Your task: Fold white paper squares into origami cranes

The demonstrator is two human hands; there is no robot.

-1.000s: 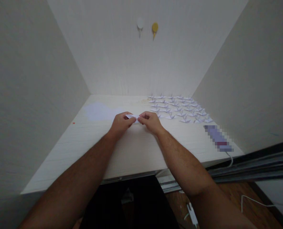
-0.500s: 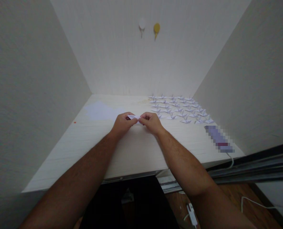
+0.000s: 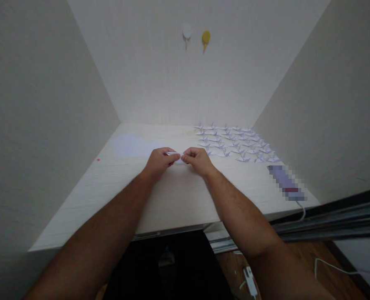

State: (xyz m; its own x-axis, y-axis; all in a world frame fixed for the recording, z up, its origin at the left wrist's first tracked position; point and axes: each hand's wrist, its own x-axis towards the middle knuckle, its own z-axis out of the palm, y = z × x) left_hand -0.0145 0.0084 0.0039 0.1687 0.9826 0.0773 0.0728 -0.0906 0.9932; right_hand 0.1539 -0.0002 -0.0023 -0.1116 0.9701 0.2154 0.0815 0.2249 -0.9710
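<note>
Above the middle of the white table, a small piece of folded white paper (image 3: 179, 160) is pinched between my two hands. My left hand (image 3: 163, 160) grips its left part with thumb and fingers. Close beside it, my right hand (image 3: 197, 159) pinches the other end, thumb against fingertips. The fingers cover most of the paper, so its exact folded shape is hidden. To the right of my hands, several folded paper cranes (image 3: 225, 141) stand in rows.
Loose white paper (image 3: 130, 145) lies at the table's left back. A blurred-out flat device (image 3: 286, 183) with a white cable rests near the right edge. A small red bit (image 3: 98, 159) is at the left. White (image 3: 187, 32) and yellow (image 3: 206, 36) hooks hang on the back wall.
The paper has tilted in my fingers, so less of its pointed left part shows. My left hand has turned slightly; the right hand has hardly moved.
</note>
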